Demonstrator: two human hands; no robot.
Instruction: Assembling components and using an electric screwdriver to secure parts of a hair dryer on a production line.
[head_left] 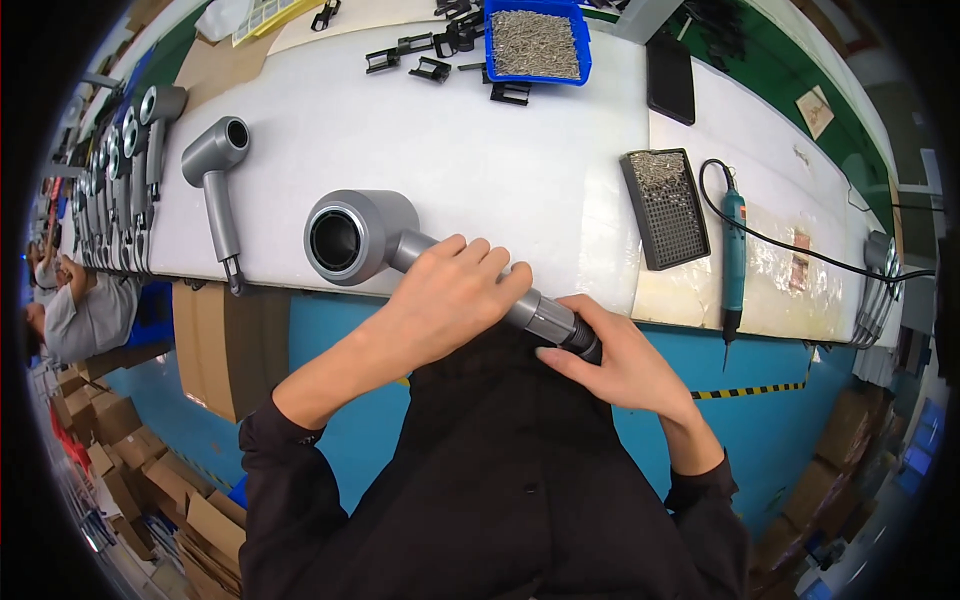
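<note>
A grey hair dryer [392, 217] lies slanted at the table's near edge, its round open barrel end facing up and toward me on the left. My left hand [455, 290] is wrapped around its handle, just below the head. Around the handle's lower end, a ribbed grey collar with a black tip [578, 335], my right hand [625, 362] is closed, thumb on the near side and fingers behind. A second grey hair dryer [218, 195] rests on the table to the left, a small dark fitting at its handle end.
Several hair dryers [155, 150] stand in a row at far left, near a seated person [85, 310]. A blue tray [587, 68] of small metal parts, black plastic pieces [430, 68], a black grid tray [665, 250] with screws and a teal electric screwdriver [734, 260] occupy the table.
</note>
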